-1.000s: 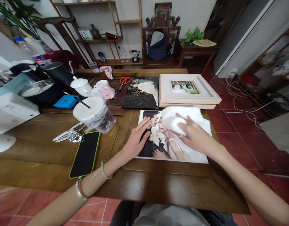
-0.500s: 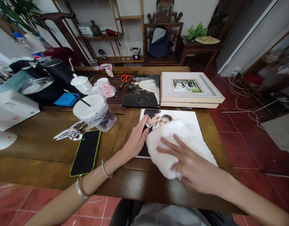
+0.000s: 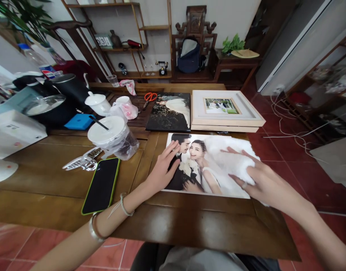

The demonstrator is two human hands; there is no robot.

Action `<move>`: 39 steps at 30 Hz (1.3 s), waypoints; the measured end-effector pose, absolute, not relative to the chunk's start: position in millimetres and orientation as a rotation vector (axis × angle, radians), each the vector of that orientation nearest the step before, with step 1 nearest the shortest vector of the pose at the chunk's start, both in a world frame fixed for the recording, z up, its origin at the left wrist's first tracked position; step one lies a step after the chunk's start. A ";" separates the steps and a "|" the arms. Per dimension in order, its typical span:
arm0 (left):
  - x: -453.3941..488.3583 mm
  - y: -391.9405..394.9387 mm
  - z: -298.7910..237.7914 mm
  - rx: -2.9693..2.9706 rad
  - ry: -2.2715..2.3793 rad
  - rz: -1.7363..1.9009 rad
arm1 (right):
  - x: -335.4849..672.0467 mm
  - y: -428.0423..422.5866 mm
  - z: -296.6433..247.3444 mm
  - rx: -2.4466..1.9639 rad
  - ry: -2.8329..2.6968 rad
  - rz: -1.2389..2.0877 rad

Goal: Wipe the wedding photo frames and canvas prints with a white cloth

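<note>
A wedding photo print (image 3: 187, 180) of a couple lies flat on the wooden table in front of me. My left hand (image 3: 166, 167) rests on its left side, fingers stretched out and holding nothing. Over the print's right part, a fluffy white cloth (image 3: 218, 152) is bunched against the surface. My right hand (image 3: 256, 178) has hold of this cloth, which folds up between the thumb and the other fingers. The cloth hides the upper right of the print.
Behind the print lie a dark photo panel (image 3: 170, 116) and stacked pale frames (image 3: 226, 125). Orange-handled scissors (image 3: 150, 98) are beside the panel. To the left are a phone (image 3: 102, 186), a lidded drink cup (image 3: 116, 139), a silver clip (image 3: 84, 160) and a white teapot (image 3: 97, 103).
My right hand has slid the cloth to the right across the print, uncovering its middle and lower part. My left hand stays on the print's left side.
</note>
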State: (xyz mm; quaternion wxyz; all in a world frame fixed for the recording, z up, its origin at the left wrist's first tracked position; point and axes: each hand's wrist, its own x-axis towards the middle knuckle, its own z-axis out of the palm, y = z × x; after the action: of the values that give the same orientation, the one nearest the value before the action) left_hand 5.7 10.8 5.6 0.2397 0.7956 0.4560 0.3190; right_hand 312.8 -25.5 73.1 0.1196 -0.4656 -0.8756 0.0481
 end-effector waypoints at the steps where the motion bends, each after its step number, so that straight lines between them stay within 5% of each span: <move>1: 5.8 10.5 6.4 2.177 1.249 0.863 | 307.5 -15.5 71.6 -1.319 -2.603 0.038; 10: 5.6 11.6 5.8 2.182 1.274 0.768 | 269.2 29.8 53.8 -1.216 -2.733 -0.050; 26: 5.5 13.1 2.4 2.173 1.268 0.821 | 247.1 -86.4 56.0 -0.974 -2.651 0.513; 39: 7.4 12.4 6.5 2.185 1.265 0.827 | 265.2 17.1 60.2 -1.178 -2.713 0.128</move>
State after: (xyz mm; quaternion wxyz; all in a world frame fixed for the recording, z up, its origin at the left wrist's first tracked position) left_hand 7.4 12.4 6.5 0.2398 0.7984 0.4623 0.3023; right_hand 265.2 17.1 60.2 0.0903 -0.3963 -0.9126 0.0432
